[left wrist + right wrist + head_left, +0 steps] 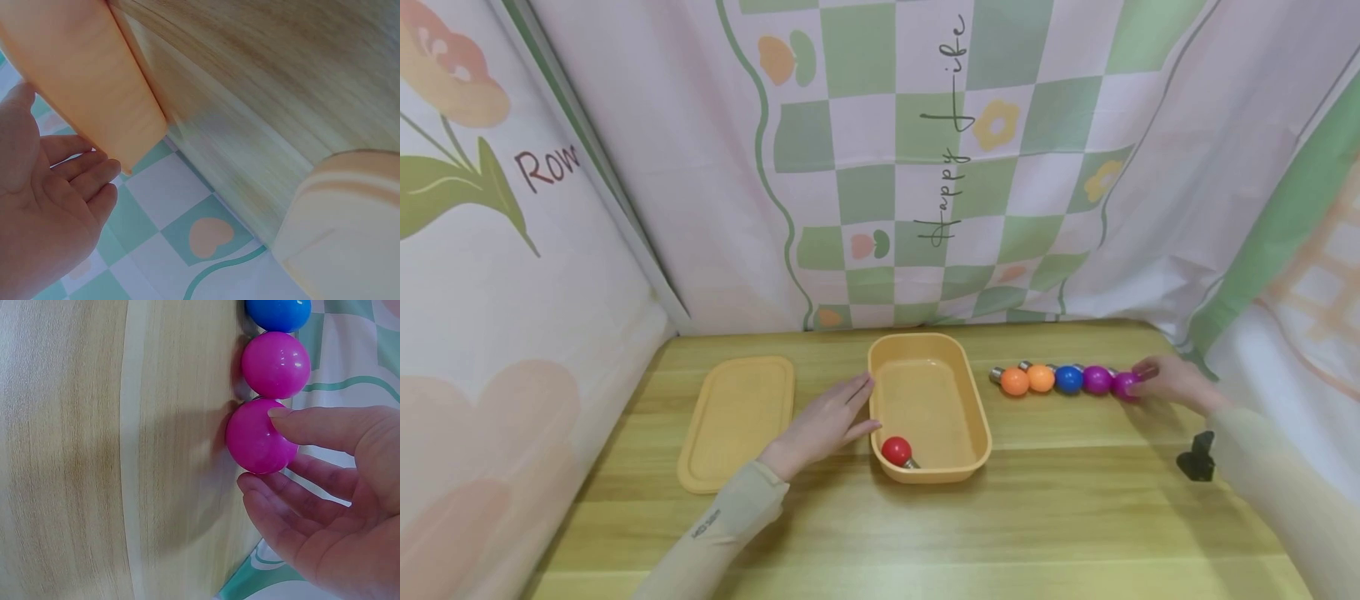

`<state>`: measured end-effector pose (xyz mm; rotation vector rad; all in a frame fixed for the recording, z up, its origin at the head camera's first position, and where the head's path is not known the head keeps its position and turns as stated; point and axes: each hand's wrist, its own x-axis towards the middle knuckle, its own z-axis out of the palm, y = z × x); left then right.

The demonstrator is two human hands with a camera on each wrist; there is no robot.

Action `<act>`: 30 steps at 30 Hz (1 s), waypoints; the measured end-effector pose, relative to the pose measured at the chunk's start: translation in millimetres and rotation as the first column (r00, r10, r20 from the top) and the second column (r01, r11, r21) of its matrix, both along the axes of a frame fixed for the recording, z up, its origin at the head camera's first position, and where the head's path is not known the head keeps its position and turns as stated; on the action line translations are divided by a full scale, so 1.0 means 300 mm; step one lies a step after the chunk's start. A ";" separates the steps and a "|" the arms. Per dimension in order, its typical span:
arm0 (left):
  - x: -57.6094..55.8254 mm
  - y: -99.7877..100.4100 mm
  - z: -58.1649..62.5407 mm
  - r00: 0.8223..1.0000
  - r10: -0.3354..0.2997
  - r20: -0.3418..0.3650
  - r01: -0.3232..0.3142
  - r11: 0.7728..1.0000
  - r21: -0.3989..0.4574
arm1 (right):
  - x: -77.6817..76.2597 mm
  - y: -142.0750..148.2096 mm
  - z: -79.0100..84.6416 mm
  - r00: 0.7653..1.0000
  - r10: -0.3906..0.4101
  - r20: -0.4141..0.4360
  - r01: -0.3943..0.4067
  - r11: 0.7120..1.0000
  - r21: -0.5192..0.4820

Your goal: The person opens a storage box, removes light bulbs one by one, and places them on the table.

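A yellow rectangular box (981, 417) stands mid-table with a red light bulb (896, 451) lying in its near left corner. My left hand (829, 421) rests against the box's left side, fingertips and thumb at the rim, fingers relaxed. To the right of the box, colored light bulbs with metal bases lie in a row: two orange, a blue bulb (1069, 380) and two purple. At the row's right end, my right hand (1180, 383) pinches the last purple bulb (257, 437), thumb on top and fingers at its side. The other purple bulb (276, 365) lies right beside it.
A flat yellow lid (741, 421) lies on the table left of the box, near my left forearm. A small black object (1197, 458) sits by my right sleeve. Behind the table's far edge hangs a checkered curtain (925, 192).
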<state>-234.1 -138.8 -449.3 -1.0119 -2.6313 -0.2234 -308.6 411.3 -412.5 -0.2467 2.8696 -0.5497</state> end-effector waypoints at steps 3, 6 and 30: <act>-0.001 0.000 0.000 1.000 -0.001 0.001 0.001 1.000 0.000 | -0.002 0.003 -0.001 1.000 0.001 -0.001 -0.001 1.000 -0.001; 0.002 -0.001 0.003 1.000 -0.003 0.004 0.003 1.000 0.003 | -0.004 0.006 -0.003 1.000 0.000 0.002 0.000 1.000 -0.004; -0.008 -0.004 0.000 1.000 -0.016 -0.006 0.016 1.000 0.016 | -0.010 0.020 -0.003 1.000 -0.023 -0.007 0.023 1.000 0.008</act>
